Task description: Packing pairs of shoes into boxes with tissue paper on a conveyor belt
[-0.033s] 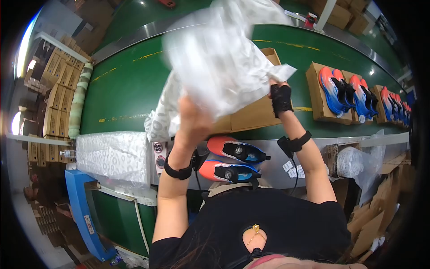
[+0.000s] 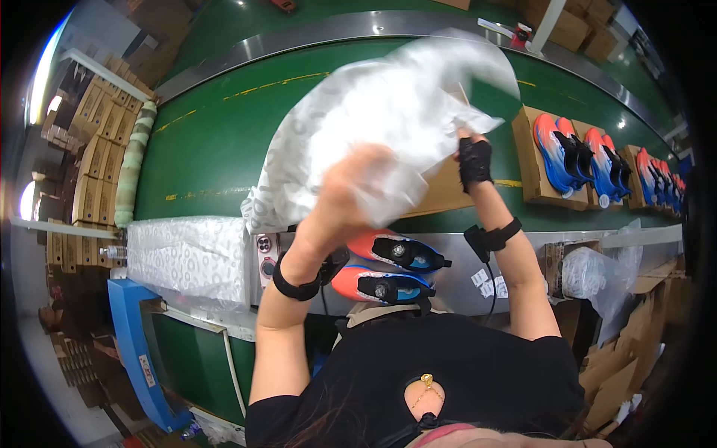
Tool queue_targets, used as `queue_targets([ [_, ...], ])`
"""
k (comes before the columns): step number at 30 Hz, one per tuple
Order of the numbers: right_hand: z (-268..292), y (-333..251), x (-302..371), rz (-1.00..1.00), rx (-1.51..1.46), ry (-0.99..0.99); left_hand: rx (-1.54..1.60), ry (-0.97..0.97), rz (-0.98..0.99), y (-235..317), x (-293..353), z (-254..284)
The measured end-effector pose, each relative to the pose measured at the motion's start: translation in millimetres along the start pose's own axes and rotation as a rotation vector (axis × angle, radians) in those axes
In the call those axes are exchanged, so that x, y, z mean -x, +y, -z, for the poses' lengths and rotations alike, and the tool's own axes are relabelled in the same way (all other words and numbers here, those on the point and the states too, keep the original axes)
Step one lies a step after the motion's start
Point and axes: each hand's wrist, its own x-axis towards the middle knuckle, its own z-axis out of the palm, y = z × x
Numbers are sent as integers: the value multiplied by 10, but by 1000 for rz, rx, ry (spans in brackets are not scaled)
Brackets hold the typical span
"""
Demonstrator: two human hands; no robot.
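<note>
A large white sheet of tissue paper [image 2: 299, 142] printed with grey rings billows over the green conveyor belt, its far part blurred. My right hand [image 2: 474, 153], in a black fingerless wrap, pinches the sheet's right corner. Against the near side of the paper is my left hand [image 2: 351, 183], its fingers smeared by motion, so its grip does not show. Beneath the sheet, an open cardboard box [image 2: 441, 191] is mostly covered. Two orange and blue sneakers [image 2: 407, 254] lie side by side on the metal ledge before me, the farther one's toe partly behind my left forearm.
A stack of ring-printed paper [image 2: 187, 257] lies at left, with a phone [image 2: 267, 261] beside it. Boxes with sneakers [image 2: 556, 153] line the belt at right. Stacked boxes [image 2: 97, 164] stand far left; a plastic-wrapped roll [image 2: 586, 270] sits at lower right.
The tissue sheet has swung toward the right and spread over the box. My left hand has moved right and slightly away from me; my right hand has shifted only a little.
</note>
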Motion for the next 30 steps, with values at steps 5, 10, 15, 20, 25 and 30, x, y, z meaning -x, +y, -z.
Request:
queue_targets([
  [5,486,159,-531,41,-429,291,-401,-521,243,-176,428,-16],
  [10,1152,536,-839,166,-596,514,-978,-493,699,-934,1332,988],
  [15,1661,987,-876,158,-439,599,-1385,-188,1174,-985,2291,2309],
  [20,1713,1076,-610,166,-254,739,-1435,-184,1583,-616,2994,2623],
  [25,1864,1261,-587,103,-144,747,-1389,-248,1731,-564,3338,2242],
  [30,1855,1150,-448,129,95,788,-1160,-399,1716,-581,3156,1722],
])
